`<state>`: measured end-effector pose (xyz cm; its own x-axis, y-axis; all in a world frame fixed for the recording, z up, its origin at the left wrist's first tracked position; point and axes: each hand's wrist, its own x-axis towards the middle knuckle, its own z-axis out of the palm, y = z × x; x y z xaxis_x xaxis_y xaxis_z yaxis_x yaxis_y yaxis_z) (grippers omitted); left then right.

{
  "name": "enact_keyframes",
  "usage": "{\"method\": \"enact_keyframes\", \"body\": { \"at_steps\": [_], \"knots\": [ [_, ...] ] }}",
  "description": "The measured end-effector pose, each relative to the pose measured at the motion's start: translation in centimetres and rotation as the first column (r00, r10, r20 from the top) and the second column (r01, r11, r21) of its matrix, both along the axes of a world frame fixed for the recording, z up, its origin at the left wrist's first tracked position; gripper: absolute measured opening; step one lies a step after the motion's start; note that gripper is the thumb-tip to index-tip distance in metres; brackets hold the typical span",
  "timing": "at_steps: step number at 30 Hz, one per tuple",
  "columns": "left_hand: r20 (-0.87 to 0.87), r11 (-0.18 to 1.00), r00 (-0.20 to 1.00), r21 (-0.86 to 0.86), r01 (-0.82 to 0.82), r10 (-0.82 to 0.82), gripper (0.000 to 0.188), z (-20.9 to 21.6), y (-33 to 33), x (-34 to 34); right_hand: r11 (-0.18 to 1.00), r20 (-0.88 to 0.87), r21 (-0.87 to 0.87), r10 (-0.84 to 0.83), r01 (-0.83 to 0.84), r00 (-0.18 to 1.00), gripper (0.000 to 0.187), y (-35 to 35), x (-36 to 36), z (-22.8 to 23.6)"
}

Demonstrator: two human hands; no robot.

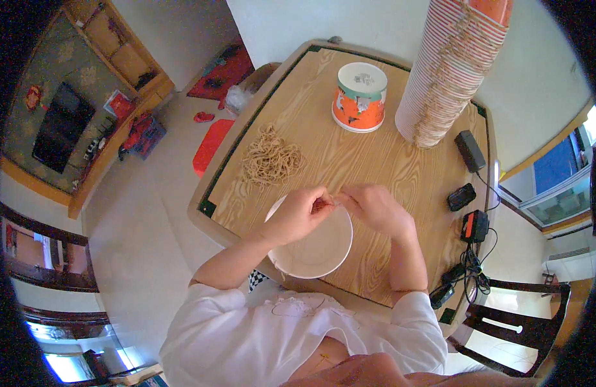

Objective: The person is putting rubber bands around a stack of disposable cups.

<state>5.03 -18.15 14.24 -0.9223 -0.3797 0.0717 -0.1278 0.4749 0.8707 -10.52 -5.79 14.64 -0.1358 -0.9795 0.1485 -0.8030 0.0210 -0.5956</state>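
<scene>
My left hand (300,215) and my right hand (378,209) meet fingertip to fingertip over the far rim of a white paper bucket (311,266), open side up at the table's near edge. Both hands are closed in a pinch. A small pale bit shows between the fingertips, too small to name. Something thin and light-coloured hangs at the bucket's near left rim. Beyond my left hand lies a tangled heap of tan cord (272,158). An orange and green paper bucket (360,106) stands upside down farther back.
A tall stack of nested paper buckets (449,71), with tan cords down its side, rises at the back right of the wooden table (375,161). Black adapters (469,151) and tangled cables (475,271) line the right edge. A dark chair (524,322) stands at the lower right.
</scene>
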Motion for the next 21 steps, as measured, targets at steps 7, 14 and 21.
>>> {"method": "enact_keyframes", "body": {
  "at_steps": [7,14,21],
  "knots": [
    [0.157,0.977,0.987,-0.209,0.048,-0.015,0.009,-1.4,-0.3,-0.3,0.996,-0.162,0.089,0.033,-0.019,0.986,0.018,0.2,-2.1,-3.0],
    [0.151,0.965,0.988,-0.255,0.051,-0.012,0.010,-1.2,0.0,-0.6,0.975,-0.106,0.213,0.084,-0.060,0.991,0.017,0.2,-1.8,-1.7],
    [0.120,0.954,0.993,-0.299,0.029,0.008,0.010,-1.3,0.2,-0.8,0.978,-0.075,0.190,0.100,-0.084,0.992,0.017,0.4,-1.7,-1.8]
  ]
}}
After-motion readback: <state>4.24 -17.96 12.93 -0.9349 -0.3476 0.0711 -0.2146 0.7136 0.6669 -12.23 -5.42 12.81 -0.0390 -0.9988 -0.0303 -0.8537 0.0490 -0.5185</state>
